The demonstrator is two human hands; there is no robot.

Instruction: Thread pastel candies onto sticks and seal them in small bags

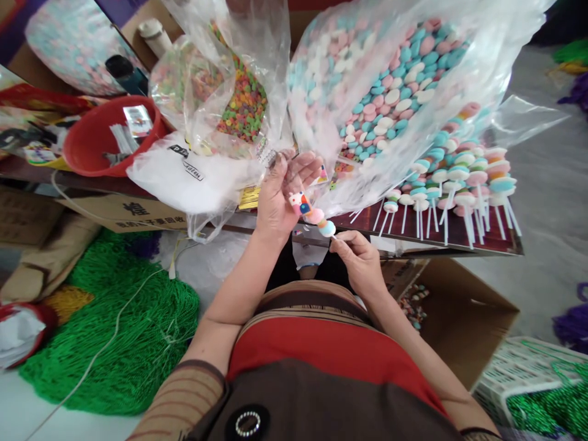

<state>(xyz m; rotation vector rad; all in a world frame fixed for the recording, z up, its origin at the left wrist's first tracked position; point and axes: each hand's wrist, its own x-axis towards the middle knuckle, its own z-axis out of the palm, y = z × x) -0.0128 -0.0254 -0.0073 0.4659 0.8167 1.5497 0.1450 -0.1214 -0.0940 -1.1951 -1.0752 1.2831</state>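
Observation:
My right hand [359,257] pinches the white stick of a candy skewer [327,228], just in front of my body at the table edge. Pink, orange and blue-white candies show along it. Its upper end is in a small clear wrapper with a colourful print [299,203]. My left hand [280,196], palm turned up and fingers curled, holds that wrapper against the palm. Right of the hands, several finished-looking candy skewers [459,174] lie piled on the table, sticks towards me. Behind them is a large clear bag of pink, white and blue candies [390,98].
A clear bag of small multicoloured candy rings [243,101] stands at the back. Left of it are a white plastic bag [197,177] and a red basin [76,147]. Below are green netting [114,324], an open cardboard box [463,318] and a white crate [519,373].

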